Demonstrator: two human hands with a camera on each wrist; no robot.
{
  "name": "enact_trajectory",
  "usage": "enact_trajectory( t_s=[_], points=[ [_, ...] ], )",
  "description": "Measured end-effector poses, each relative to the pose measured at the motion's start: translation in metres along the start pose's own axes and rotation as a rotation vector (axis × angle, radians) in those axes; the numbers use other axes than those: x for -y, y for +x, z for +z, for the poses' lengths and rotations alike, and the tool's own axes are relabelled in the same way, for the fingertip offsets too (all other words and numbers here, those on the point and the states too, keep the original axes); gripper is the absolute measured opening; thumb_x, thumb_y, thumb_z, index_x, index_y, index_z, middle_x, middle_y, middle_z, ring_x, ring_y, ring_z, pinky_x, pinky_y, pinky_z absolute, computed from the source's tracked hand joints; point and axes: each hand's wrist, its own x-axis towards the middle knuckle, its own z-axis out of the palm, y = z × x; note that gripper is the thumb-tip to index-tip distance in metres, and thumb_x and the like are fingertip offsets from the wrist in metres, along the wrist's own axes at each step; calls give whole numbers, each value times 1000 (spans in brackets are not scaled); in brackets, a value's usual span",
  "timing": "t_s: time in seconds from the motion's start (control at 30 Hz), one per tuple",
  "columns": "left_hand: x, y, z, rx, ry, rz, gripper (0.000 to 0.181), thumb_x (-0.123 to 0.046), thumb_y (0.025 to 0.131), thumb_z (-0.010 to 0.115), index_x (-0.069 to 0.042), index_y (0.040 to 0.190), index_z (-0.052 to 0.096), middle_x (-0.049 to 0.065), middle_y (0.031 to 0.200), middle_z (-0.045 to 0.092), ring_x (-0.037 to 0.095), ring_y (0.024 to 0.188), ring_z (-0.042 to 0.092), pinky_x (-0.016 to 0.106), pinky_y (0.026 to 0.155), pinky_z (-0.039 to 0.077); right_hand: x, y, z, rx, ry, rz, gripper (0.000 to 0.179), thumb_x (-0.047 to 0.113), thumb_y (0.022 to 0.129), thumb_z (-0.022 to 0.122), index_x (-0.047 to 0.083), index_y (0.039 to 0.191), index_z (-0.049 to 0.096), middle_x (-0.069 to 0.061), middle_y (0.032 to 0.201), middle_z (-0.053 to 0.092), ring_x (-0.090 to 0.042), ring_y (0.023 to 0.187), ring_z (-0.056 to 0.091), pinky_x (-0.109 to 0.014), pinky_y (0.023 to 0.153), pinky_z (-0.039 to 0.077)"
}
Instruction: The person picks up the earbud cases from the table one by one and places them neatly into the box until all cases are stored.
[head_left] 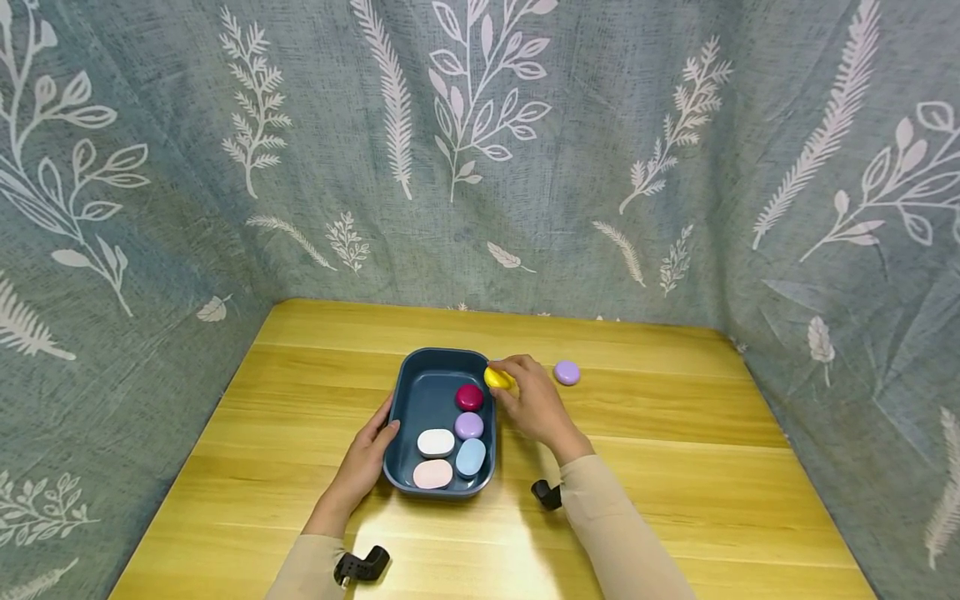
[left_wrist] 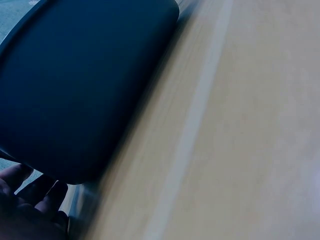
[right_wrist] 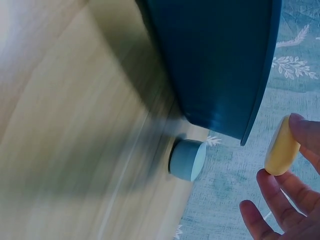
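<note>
My right hand (head_left: 536,406) pinches a smooth yellow soap-like piece (head_left: 497,378) between thumb and fingertips, at the right rim of a dark blue tray (head_left: 427,392). The right wrist view shows that yellow piece (right_wrist: 282,149) raised beside the tray wall (right_wrist: 215,60). Along the tray's left side my left hand (head_left: 362,458) grips it, thumb at the rim and fingers against the outside. Inside lie a crimson round piece (head_left: 469,397), a purple round one (head_left: 468,426), a light blue oval (head_left: 471,458), a white oval (head_left: 436,443) and a pale pink oval (head_left: 432,474).
Another purple round piece (head_left: 567,372) lies on the wooden table (head_left: 660,433), right of my right hand. In the right wrist view a bluish disc (right_wrist: 187,160) rests near the tray's corner. A patterned grey-blue cloth (head_left: 480,242) hangs behind and at both sides.
</note>
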Motion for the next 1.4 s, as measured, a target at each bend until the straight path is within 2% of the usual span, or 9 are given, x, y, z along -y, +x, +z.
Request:
enact_trajectory(
  t_s=[0.37,0.63,0.9,1.17,1.4],
  points=[
    [1,-1,1,-14,12,4,57,-31,112,46,-28,166,26,4,174,20,28,161,16,51,128,19,10,-3,6,25,9,-50,41,17,97,75,16,138,68,-10,135,61,-33,124,59,-50,109,48],
    [0,-1,1,-3,-4,-1,57,-31,112,46,-31,166,26,0,174,20,25,161,16,45,127,20,15,-2,10,32,-10,-94,40,18,97,75,16,136,68,-9,133,62,-33,120,60,-51,108,47],
    [-1,-2,1,4,2,2,58,-33,112,46,-30,166,26,1,174,20,25,161,16,46,127,21,18,-1,16,45,-39,-129,39,16,97,75,14,135,69,-8,132,63,-31,120,60,-57,107,44],
    [1,0,1,4,10,6,58,-33,112,46,-30,166,25,1,174,19,25,162,14,47,129,18,23,-2,20,62,-45,-169,40,14,96,76,13,135,70,-8,132,63,-30,123,60,-58,106,43],
    [0,-1,1,5,10,9,58,-32,112,45,-30,166,24,0,174,19,25,162,14,46,128,19,27,-3,27,95,-68,-172,39,19,97,74,15,136,69,-8,133,63,-32,122,60,-54,101,43]
  ],
)
